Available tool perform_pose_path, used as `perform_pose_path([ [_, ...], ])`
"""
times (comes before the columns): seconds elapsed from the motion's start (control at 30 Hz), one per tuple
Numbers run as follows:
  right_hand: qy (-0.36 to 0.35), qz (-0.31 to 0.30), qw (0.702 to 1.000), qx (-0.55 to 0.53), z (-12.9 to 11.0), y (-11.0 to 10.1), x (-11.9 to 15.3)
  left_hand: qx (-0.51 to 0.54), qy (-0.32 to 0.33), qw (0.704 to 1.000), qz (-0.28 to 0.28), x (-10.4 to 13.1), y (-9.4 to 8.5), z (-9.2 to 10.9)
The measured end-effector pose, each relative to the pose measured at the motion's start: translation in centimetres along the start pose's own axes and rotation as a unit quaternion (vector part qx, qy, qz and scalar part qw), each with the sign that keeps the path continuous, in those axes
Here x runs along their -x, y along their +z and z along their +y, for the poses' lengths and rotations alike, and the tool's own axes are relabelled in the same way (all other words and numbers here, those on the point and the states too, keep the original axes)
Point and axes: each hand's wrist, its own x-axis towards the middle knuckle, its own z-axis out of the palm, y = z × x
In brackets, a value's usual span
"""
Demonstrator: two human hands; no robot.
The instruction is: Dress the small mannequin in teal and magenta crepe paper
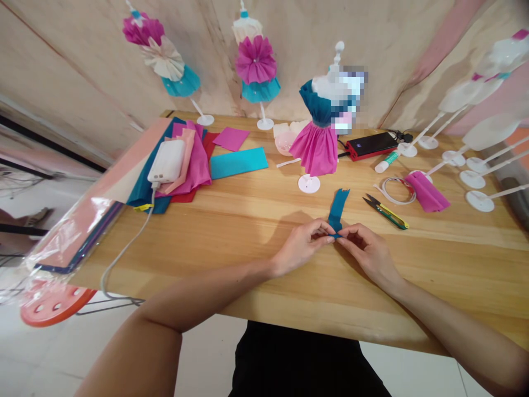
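Observation:
Between my two hands is a narrow dark-teal strip of crepe paper [338,208], its ragged far end pointing away from me. My left hand [303,242] pinches its near end between thumb and fingertips. From the other side, my right hand [367,251] pinches the same end, which looks folded or bunched there. Just beyond stands a small mannequin [339,55] wearing a dark-teal ruffled top and a pink crepe paper skirt [317,146]. Yellow-handled thread snips [386,212] lie to the right of the strip.
A white power bank [166,161] with a cable rests on stacked coloured paper at left. Turquoise paper [239,162] lies beside it. Two dressed mannequins stand behind. Rightward are a glue stick [387,162], a black-and-red power bank [371,145], rolled pink paper [427,191] and several white stands.

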Motion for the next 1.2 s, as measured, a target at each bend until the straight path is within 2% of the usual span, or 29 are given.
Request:
perform_pose_path([
  [0.4,-0.018,0.002,0.999,0.035,0.06,0.04,0.07,-0.01,0.009,1.0,-0.001,-0.03,0.02,-0.05],
  [1.2,-0.016,0.012,0.999,0.028,-0.26,0.06,0.03,0.005,-0.001,1.0,0.001,-0.09,0.06,-0.32],
])
